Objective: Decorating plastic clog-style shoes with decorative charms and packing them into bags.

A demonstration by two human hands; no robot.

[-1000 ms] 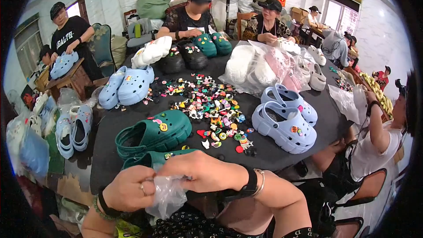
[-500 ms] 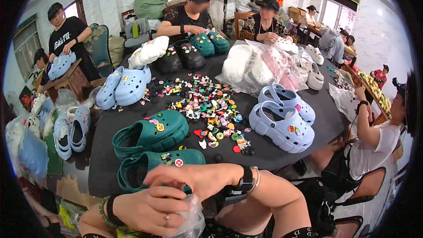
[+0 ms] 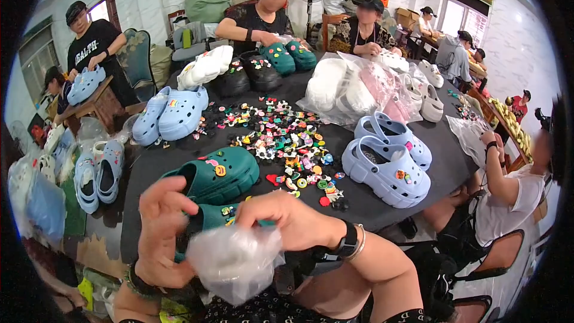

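My right hand (image 3: 290, 218) pinches a crumpled clear plastic bag (image 3: 233, 266) in front of my body. Something pale shows faintly through the bag, too blurred to name. Beside the bag, my left hand (image 3: 158, 236) is raised with its fingers curved and apart, holding nothing I can see. Behind my hands sit two dark green clogs with charms; the far green clog (image 3: 221, 173) shows mostly whole. The nearer green clog (image 3: 215, 216) is largely covered by my hands and the bag.
Loose shoe charms (image 3: 287, 137) are heaped mid-table. Light blue clogs (image 3: 388, 173) stand to the right, with another blue pair (image 3: 179, 116) at the left. Bagged white and pink clogs (image 3: 353, 87) lie farther back. A co-worker (image 3: 269, 27) handles green clogs across the table.
My hands were close together over the bag. My left hand has come away to the left and up, its fingers spreading. My right hand has lifted the bag, which shows fuller.
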